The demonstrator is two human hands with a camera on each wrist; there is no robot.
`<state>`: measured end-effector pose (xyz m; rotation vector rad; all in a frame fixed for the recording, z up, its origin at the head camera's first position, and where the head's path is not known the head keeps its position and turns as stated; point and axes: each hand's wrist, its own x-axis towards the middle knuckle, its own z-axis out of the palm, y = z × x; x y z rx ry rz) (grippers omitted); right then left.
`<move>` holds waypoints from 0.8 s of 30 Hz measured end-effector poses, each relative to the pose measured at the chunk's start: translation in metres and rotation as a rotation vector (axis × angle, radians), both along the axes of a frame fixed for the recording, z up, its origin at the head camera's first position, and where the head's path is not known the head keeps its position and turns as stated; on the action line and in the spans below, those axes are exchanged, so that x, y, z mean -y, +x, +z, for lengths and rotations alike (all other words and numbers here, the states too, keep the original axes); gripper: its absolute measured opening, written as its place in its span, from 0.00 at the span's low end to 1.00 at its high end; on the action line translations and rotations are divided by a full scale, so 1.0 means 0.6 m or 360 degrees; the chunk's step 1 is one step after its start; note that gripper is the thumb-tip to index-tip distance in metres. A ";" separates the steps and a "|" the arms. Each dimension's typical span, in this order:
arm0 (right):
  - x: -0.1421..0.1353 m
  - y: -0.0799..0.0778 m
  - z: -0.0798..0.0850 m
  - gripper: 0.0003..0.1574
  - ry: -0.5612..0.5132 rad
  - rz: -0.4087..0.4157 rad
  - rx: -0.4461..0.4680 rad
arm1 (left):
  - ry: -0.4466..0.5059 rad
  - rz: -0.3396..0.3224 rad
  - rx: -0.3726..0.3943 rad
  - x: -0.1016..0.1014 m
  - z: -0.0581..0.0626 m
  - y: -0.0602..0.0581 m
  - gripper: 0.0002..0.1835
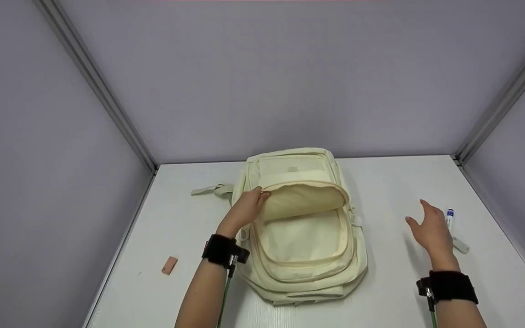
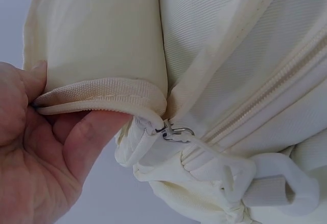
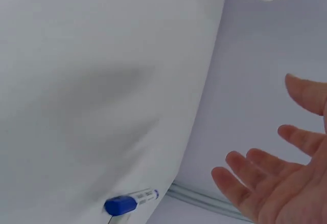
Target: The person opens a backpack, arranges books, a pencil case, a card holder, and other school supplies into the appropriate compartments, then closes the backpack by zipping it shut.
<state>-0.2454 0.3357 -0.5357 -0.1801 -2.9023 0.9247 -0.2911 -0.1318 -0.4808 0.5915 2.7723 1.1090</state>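
Note:
A cream backpack (image 1: 306, 237) lies on the white table with its front pocket unzipped. My left hand (image 1: 246, 207) pinches the edge of the pocket flap (image 1: 308, 198) between thumb and fingers and holds it raised, so the pocket's inside shows. In the left wrist view a metal zipper pull (image 2: 176, 133) hangs at the corner of the opening, close to the fingers. My right hand (image 1: 431, 230) is held over the table at the right, thumb and fingers spread, holding nothing. Beside it lies a white marker with a blue cap (image 1: 450, 217), partly hidden by the hand.
A small grey-white block (image 1: 461, 246) lies by the marker, right of the right hand. On the left side of the table (image 1: 153, 228) is a small pinkish-orange block (image 1: 169, 265). A strap (image 1: 212, 189) sticks out from the backpack's left side. Grey panels (image 1: 290, 82) enclose the table.

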 end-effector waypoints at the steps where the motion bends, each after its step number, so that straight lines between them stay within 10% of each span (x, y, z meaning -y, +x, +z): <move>1: -0.007 0.002 -0.006 0.42 0.0031 -0.0055 0.0054 | 0.0000 0.0002 0.0000 0.000 0.000 0.000 0.14; 12: -0.043 0.028 -0.054 0.28 0.0150 -0.0178 0.0377 | 0.0011 0.0028 -0.0021 -0.003 -0.003 0.000 0.14; 24: -0.044 0.043 -0.074 0.17 0.0169 -0.0354 0.0112 | 0.0009 0.0039 0.0006 -0.003 -0.006 0.004 0.14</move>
